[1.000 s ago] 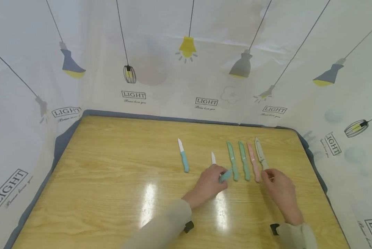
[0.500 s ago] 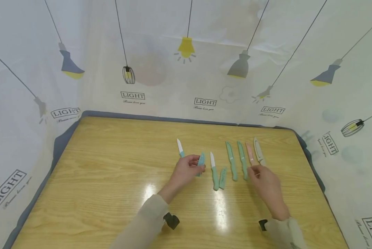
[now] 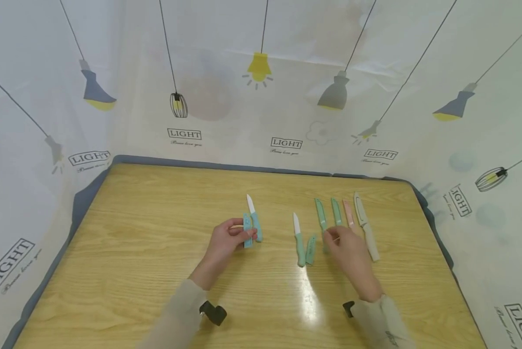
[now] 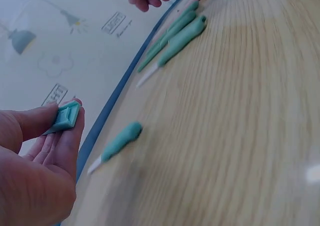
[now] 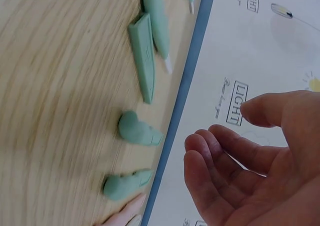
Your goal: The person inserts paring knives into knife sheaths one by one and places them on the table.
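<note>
I have the blue cover (image 3: pixel 247 231) in the left hand (image 3: pixel 224 240), pinched between thumb and fingers above the table (image 3: pixel 134 242), just beside the blue knife (image 3: pixel 256 227) with its bare white blade; I judge the step to be matching cover to knife; the next move seems to call for lining the cover up with that blade's tip; my right hand (image 3: pixel 352 248), fingers loosely bent, grasps nothing, near two covered green knives (image 3: pixel 320 213); I count six knives: one blue, those two greens, a bare green knife (image 3: pixel 300 249), one pink knife (image 3: pixel 349 213), one cream knife (image 3: pixel 369 240); loose covers number two, the blue and a green cover (image 3: pixel 311 250).
</note>
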Available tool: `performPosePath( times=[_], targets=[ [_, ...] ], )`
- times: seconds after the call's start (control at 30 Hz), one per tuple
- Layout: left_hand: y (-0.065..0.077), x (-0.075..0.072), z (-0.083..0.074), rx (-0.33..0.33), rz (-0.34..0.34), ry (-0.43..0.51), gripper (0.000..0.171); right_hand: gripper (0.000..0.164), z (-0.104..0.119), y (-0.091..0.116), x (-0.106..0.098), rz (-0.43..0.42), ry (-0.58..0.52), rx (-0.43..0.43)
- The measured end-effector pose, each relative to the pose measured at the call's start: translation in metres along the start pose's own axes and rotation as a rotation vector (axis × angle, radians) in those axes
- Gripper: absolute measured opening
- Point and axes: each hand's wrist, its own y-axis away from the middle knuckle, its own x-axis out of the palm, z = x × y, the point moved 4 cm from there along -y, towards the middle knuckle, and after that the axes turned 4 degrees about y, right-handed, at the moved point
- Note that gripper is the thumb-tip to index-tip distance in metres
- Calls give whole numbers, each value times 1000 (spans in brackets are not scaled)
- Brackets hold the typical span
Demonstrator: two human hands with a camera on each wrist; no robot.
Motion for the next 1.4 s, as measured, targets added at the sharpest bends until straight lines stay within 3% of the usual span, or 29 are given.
performPosePath(
  times=[0.17, 0.37, 0.8, 1.13, 1.4],
  targets=[
    [3, -27, -1, -19, -85, 46, 39, 32, 20, -7, 10, -1, 0, -43],
    [4, -47, -3, -29, -152, 85, 40, 31, 49, -17, 26, 25, 7, -89],
    [10, -61, -2, -47, -186, 130, 39, 39, 103, -42, 78, 161, 44, -69],
    [17, -69, -2, -15, -187, 147, 40, 38, 129, -57, 101, 160, 107, -153],
    [17, -75, -2, -18, -211, 170, 39, 34, 136, -65, 110, 146, 175, -136]
  ],
)
